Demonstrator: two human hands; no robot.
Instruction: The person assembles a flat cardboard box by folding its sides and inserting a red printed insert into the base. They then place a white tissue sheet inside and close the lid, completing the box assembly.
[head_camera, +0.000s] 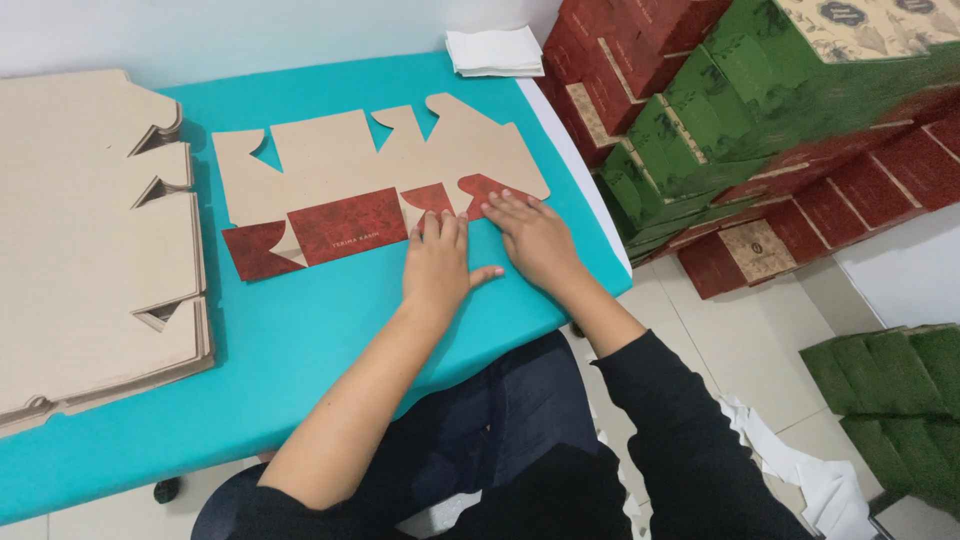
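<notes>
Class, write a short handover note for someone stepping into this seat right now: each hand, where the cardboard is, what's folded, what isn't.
Left hand: flat, palm down on the box blank's lower right flaps.
Right hand: flat beside it, fingers on the rightmost red flap.
Blank lies on the teal table; its lower flaps are folded up, red side showing.
Upper flaps remain unfolded.
Stack of unfolded blanks waits at left; finished red and green boxes are piled at right.

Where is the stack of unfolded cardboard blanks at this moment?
In the head view, the stack of cardboard blanks lies at the left end of the turquoise table, left of the single flat box blank under both hands.
</notes>
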